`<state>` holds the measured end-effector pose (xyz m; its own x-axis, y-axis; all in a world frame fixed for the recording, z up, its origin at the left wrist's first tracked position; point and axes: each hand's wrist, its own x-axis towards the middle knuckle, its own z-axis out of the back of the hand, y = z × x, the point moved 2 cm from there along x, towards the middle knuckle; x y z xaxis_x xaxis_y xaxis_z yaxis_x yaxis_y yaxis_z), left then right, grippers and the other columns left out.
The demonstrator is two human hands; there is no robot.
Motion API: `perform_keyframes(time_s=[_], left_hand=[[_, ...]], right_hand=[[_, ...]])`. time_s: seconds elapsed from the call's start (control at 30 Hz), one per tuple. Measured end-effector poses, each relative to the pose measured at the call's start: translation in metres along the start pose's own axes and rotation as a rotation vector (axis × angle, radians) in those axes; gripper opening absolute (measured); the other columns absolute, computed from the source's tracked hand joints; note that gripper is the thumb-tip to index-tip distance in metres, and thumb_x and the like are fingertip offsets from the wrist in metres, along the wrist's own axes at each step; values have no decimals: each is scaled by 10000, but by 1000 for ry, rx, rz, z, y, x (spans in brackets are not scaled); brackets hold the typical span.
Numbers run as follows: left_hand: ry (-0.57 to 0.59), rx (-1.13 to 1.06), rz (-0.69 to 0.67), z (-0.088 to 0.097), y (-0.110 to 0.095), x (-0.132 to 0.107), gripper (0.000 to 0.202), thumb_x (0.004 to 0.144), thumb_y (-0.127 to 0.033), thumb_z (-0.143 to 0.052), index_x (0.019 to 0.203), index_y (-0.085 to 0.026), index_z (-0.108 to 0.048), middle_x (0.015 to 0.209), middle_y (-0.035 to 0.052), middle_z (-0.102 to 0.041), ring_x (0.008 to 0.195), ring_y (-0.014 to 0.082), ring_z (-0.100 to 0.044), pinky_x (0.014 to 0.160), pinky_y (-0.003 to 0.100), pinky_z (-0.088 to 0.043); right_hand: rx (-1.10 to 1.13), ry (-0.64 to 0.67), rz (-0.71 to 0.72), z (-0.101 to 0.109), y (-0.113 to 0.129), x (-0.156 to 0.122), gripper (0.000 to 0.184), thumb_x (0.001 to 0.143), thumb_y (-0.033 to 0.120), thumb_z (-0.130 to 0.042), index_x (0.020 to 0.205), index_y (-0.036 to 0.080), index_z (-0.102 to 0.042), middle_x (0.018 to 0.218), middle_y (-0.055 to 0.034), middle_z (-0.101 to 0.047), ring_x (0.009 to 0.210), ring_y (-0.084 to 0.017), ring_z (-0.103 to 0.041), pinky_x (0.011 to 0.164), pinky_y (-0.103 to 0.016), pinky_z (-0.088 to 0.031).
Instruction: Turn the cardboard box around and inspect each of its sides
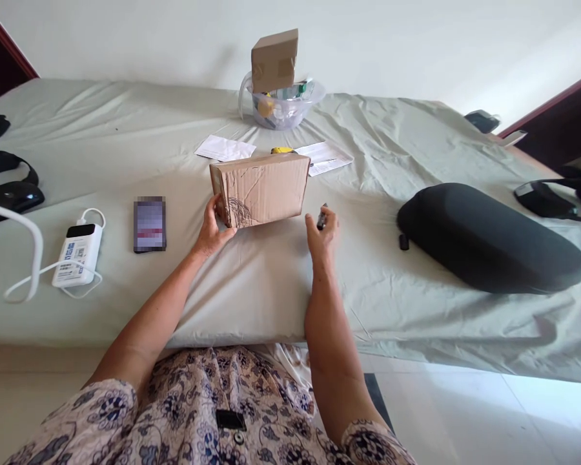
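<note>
A brown cardboard box (266, 190) with dark scribbled lines on its near face is tilted above or on the cloth in front of me. My left hand (210, 234) grips its lower left corner, thumb on the near face and fingers round the side. To the right of the box, and apart from it, is my right hand (323, 231). Its fingers close round a small dark, shiny object (322, 217), mostly hidden, whose kind I cannot make out. Behind the box, a yellow item (283, 150) shows only its top.
White papers (226, 148) lie behind the box. A clear plastic basin (283, 116) farther back holds a smaller carton (274, 61). On the left are a phone (150, 225) and a white power bank (79, 254) with a cable. A dark grey case (489, 239) lies right.
</note>
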<state>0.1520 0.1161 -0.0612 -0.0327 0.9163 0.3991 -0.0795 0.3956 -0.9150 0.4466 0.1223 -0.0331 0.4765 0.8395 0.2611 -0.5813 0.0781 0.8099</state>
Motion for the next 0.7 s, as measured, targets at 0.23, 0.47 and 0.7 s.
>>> perform_keyframes(time_s=[0.23,0.47,0.7], left_hand=[[53,-28,-26,6,0,7,890,647,-253,-821,1433,-303,-406,1454,88,-514,1240,210,-590,1057,343,-483],[94,-38,-61,8,8,11,963,631,-162,-808,1469,-291,-353,1465,118,-506,1312,220,-568,1115,364,-479],[124,38,-26,8,15,11,848,743,-132,-679,1501,-263,-322,1555,149,-452,1420,224,-527,1185,394,-454]], right_hand=[[-462,198,-15,-10,-10,-8,548,865,449,-573,1360,216,-615,1360,-178,-586,1273,-348,-489,1085,-560,-344],[-382,139,35,-8,-13,-5,526,821,267,-494,1324,198,-631,1370,-167,-597,1275,-332,-519,1104,-566,-378],[9,170,251,-29,-8,-4,608,639,100,-377,1203,184,-587,1124,-108,-692,1108,-224,-637,1025,-442,-506]])
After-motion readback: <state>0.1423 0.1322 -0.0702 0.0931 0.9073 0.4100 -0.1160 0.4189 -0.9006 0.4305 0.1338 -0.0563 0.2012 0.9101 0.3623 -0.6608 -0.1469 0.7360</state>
